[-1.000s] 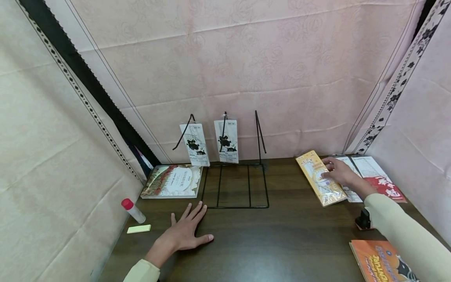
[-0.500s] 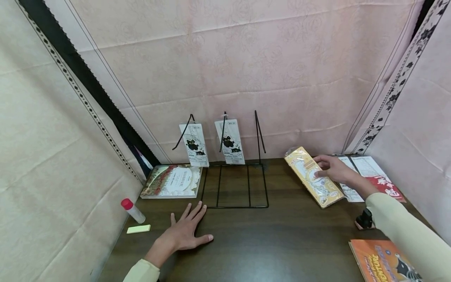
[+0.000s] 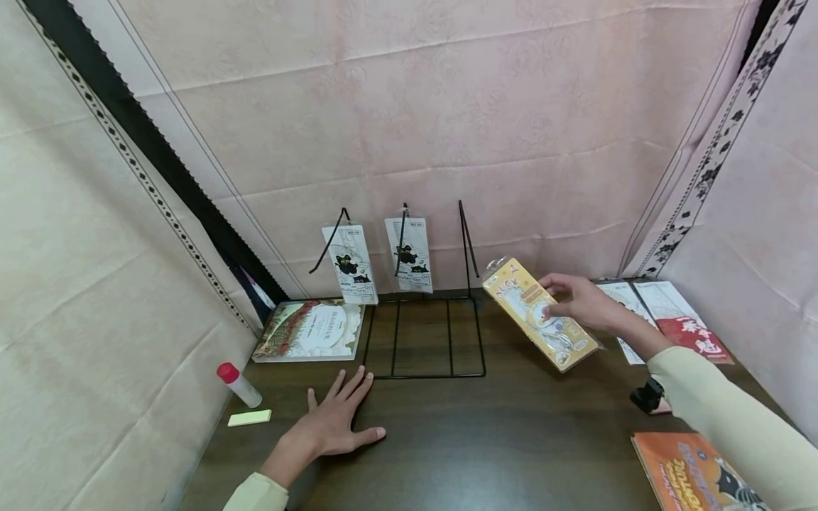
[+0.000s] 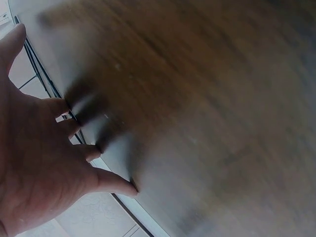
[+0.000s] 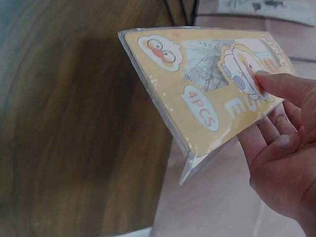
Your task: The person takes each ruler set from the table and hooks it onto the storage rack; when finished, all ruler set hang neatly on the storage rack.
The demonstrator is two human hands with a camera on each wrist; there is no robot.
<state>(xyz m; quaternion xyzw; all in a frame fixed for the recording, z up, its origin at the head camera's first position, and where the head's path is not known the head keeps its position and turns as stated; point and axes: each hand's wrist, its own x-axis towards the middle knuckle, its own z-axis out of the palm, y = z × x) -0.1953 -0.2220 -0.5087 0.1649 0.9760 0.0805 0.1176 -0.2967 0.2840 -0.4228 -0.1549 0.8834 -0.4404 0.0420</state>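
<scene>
The worktop [image 3: 486, 440] carries a wire rack [image 3: 422, 377] at the far middle. The left hand [image 3: 335, 426], fingers spread, lies by the rack's near left corner, its grip holding nothing. The right hand [image 3: 578, 301] pinches the yellow pack [image 3: 527, 312], thumb on its face, tilted above the worktop to the rack's right. Two cards [image 3: 415, 248] hang left. Bringing the pack to the rack seems the step; next probably calls for aligning its top with the bare right hook [image 3: 469, 241].
</scene>
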